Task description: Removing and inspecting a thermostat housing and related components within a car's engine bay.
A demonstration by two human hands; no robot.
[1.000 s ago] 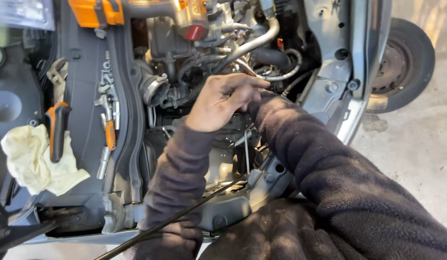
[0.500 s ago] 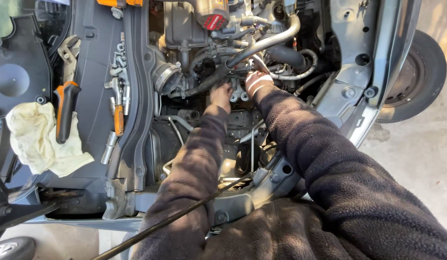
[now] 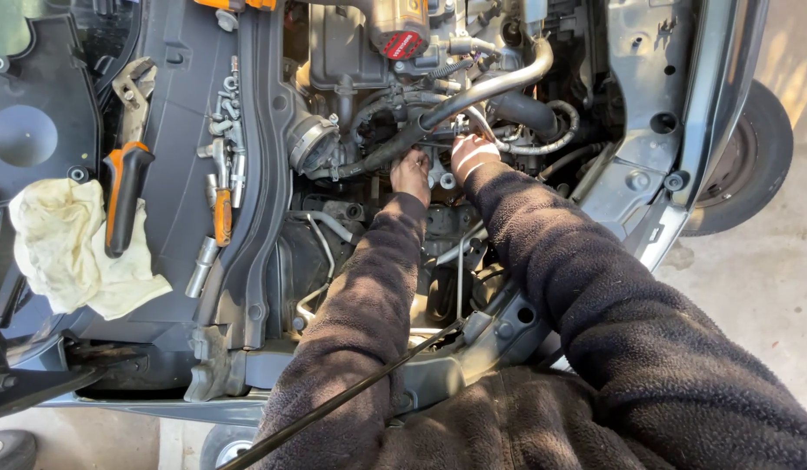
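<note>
At the far left we saw a crumpled yellowish rag (image 3: 68,252) lying on the dark plastic cover (image 3: 173,165) of the engine bay, with an orange-and-black handled tool (image 3: 123,198) resting across its upper right corner. Just beside that, a scatter of silver sockets and bits (image 3: 225,144) sat on the same cover, along with a small orange-handled driver (image 3: 221,216) and a loose silver socket (image 3: 200,268) below it.

Moving right, our left hand (image 3: 411,171) reached deep into the engine bay, directly under a thick black hose (image 3: 438,117) that ran up and to the right. Its fingers were tucked down among the engine parts, so we could not tell whether they were closed on anything or spread apart. A dark sleeve covered the arm up to the wrist.

Just beside it, our right hand (image 3: 471,155) was pushed in under the same hose, near where the hose met a curved metal pipe (image 3: 525,74). The right fingers curled inward toward the hose and touched the parts beneath it, but what they gripped, if anything, was hidden. The 2 hands sat close together, almost touching.

A thin black prop rod (image 3: 351,396) crossed the lower frame. At the far right, a front tyre (image 3: 751,157) stood on the concrete floor (image 3: 769,287).
</note>
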